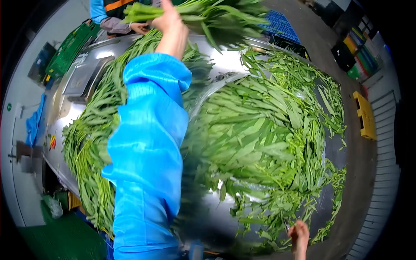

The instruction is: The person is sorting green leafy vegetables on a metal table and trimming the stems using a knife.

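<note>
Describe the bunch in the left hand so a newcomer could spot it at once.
Find the metal table, then follow the big blue sleeve across it to the left hand at the top of the view. The bunch is there, stems toward picture left, leaves toward picture right. Unlike the greens piled on the table, it is held up.

Up at the top of the frame, a bunch of leafy greens [229,17] hangs sideways in the left hand [170,21], pale stems pointing left, long narrow leaves fanning right, a bit blurred. At lower right, loose green sprigs [271,212] lie scattered on the worktop [227,63], close to the right hand [299,234].
</note>
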Motion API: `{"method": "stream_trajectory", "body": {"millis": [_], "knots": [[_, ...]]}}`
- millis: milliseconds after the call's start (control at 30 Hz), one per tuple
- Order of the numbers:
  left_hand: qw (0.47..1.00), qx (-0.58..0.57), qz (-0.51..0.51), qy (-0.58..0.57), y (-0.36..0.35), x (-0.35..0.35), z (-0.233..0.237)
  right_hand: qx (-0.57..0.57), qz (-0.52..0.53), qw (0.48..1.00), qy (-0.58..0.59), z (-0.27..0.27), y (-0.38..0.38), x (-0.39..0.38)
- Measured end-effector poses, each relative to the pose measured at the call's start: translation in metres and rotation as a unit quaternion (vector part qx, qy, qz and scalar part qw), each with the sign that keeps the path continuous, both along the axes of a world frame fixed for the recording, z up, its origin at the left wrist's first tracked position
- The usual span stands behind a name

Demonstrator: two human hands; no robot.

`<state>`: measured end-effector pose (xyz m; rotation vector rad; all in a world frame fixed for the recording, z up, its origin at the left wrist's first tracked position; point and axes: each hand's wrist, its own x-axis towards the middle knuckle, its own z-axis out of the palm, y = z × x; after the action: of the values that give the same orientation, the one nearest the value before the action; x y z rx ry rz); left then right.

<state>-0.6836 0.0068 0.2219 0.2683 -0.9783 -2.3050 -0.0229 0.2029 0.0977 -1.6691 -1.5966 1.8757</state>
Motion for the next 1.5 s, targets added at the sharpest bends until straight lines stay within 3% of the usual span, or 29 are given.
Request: {"method": "stream_trajectory", "body": {"millis": [33,67,100,167,200,267,333,367,400,467,533,633,667,700,767,867,933,967,1000,1067,1100,1133,1200,1267,1333,1400,1500], "knots": [[0.999,0.024,0.007,0.021,0.005,-0.024,-0.014,-0.012,-0.036,0.999,-0.012,0.001,-0.013,-0.004],[0.998,-0.004,0.022,-0.057,0.001,-0.057,-0.047,0.003,0.012,0.998,-0.060,0.038,-0.039,-0.037],[0.994,-0.007,0.111,0.002,0.006,-0.079,-0.078,-0.013,0.042,0.998,-0.034,0.029,-0.042,-0.033],[0.991,-0.044,0.101,-0.073,-0.004,-0.113,-0.136,-0.015,0.049,0.998,-0.047,0.008,-0.052,-0.036],[0.992,-0.028,0.122,-0.031,0.003,-0.099,-0.147,-0.037,0.022,0.997,-0.068,0.001,-0.057,-0.042],[0.992,-0.031,0.081,-0.089,-0.001,-0.110,-0.180,-0.037,0.054,0.993,-0.097,-0.015,-0.062,-0.051],[0.996,-0.072,0.028,-0.035,-0.012,-0.124,-0.203,-0.052,0.081,0.992,-0.082,-0.026,-0.062,-0.059],[0.994,-0.080,0.068,-0.040,-0.022,-0.143,-0.218,-0.060,0.093,0.990,-0.082,-0.024,-0.061,-0.069],[0.984,-0.103,0.067,-0.132,-0.032,-0.149,-0.222,-0.069,0.106,0.989,-0.081,-0.024,-0.061,-0.075],[0.966,-0.104,0.018,-0.235,-0.043,-0.142,-0.216,-0.062,0.118,0.989,-0.064,-0.035,-0.059,-0.070],[0.973,-0.063,-0.096,-0.202,-0.048,-0.125,-0.210,-0.063,0.124,0.987,-0.080,-0.033,-0.058,-0.072],[0.966,-0.048,-0.183,-0.173,-0.085,-0.162,-0.235,-0.054,0.110,0.987,-0.103,-0.029,-0.054,-0.073],[0.933,-0.275,-0.183,-0.143,-0.108,-0.168,-0.244,-0.041,0.092,0.990,-0.095,-0.024,-0.054,-0.075],[0.865,-0.474,-0.129,-0.102,-0.126,-0.168,-0.247,0.018,0.107,0.991,-0.076,-0.035,-0.049,-0.065],[0.692,-0.721,-0.024,-0.029,-0.106,-0.155,-0.266,0.141,0.124,0.981,-0.040,-0.042,-0.045,-0.055],[0.828,-0.525,-0.066,-0.183,-0.053,-0.115,-0.199,0.260,0.115,0.958,-0.036,-0.016,-0.008,-0.077],[0.874,-0.379,-0.069,-0.295,-0.041,-0.075,-0.138,0.421,0.204,0.883,-0.027,-0.004,0.029,-0.090],[0.893,-0.403,-0.097,-0.178,-0.014,-0.021,-0.116,0.444,0.206,0.872,-0.020,0.003,0.045,-0.102],[0.851,-0.487,-0.137,-0.142,-0.023,-0.034,-0.123,0.465,0.207,0.861,-0.013,0.009,0.057,-0.112],[0.800,-0.574,-0.153,0.080,0.018,0.055,-0.100,0.432,0.153,0.888,0.031,-0.006,0.082,-0.109],[0.764,-0.588,-0.241,0.114,0.039,0.110,-0.083,0.435,0.134,0.890,0.025,-0.016,0.082,-0.095],[0.699,-0.600,-0.353,0.162,0.057,0.150,-0.072,0.440,0.118,0.890,0.021,-0.024,0.087,-0.079],[0.523,-0.713,-0.403,0.237,0.092,0.231,-0.057,0.441,0.096,0.892,-0.001,-0.031,0.090,-0.047],[0.442,-0.738,-0.436,0.265,0.129,0.276,-0.075,0.419,0.091,0.903,-0.022,-0.053,0.085,-0.004],[0.428,-0.743,-0.421,0.295,0.159,0.297,-0.081,0.410,0.084,0.908,-0.008,-0.049,0.083,0.014],[0.430,-0.787,-0.387,0.212,0.237,0.301,-0.116,0.416,0.114,0.902,-0.013,-0.055,0.056,0.041],[0.451,-0.818,-0.357,0.019,0.315,0.309,-0.134,0.317,0.080,0.945,0.016,-0.054,0.039,0.066]]}}
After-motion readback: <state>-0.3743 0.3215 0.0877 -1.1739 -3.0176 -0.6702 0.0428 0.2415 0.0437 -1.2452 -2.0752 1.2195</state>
